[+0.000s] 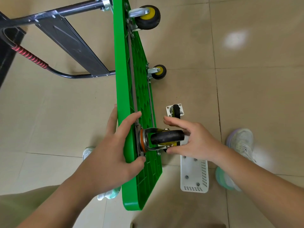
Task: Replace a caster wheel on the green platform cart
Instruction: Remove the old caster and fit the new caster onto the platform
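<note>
The green platform cart (126, 83) stands on its edge on the tiled floor, underside facing right. A swivel caster (164, 138) with a black tyre and yellow hub sits against the underside near the cart's near end. My left hand (118, 145) grips the cart's edge there, with the thumb and a finger on the caster's mounting plate. My right hand (192, 140) is at the wheel's outer end, thumb on the fork by the axle, the other fingers spread. A loose caster (175, 111) lies on the floor beyond my right hand.
Two more casters (148, 16) (158, 71) are mounted farther along the underside. The black folding handle (65, 38) with a red-wrapped grip lies to the left. A white perforated basket (195, 175) holding several bolts sits by my right shoe (238, 148).
</note>
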{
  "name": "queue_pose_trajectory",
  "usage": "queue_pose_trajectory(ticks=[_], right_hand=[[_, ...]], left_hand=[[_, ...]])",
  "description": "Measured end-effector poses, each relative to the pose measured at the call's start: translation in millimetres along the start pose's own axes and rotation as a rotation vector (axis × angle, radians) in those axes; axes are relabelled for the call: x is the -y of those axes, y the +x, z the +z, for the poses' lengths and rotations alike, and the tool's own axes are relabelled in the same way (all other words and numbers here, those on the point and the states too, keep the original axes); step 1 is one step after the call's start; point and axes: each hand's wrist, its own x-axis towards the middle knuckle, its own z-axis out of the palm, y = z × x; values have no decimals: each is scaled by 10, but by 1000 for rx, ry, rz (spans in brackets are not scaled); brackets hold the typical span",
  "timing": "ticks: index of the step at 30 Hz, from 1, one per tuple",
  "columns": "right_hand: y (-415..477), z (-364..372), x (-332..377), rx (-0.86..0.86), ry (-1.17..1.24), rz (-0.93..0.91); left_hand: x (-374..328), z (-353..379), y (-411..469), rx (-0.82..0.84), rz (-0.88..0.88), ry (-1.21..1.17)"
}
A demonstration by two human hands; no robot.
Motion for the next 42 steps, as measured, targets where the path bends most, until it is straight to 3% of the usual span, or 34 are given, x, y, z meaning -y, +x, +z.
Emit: queue_pose_trajectory(ticks=[8,14,23,37,42], right_hand=[[-246,-96,-370,-84,-107,114],[-500,220,-1194,-252,-202,417],[-112,881,-2227,-208,-364,637],[179,973,-2584,-133,-509,655],[44,870,-2398,-361,-368,608]], left_hand=[[21,2,-3,-19,18,-16],[100,-53,-21,-10,96,-33],[331,-150,-47,83,103,-181],[352,-44,-28,81,132,-287],[312,-77,-41,81,123,-289]])
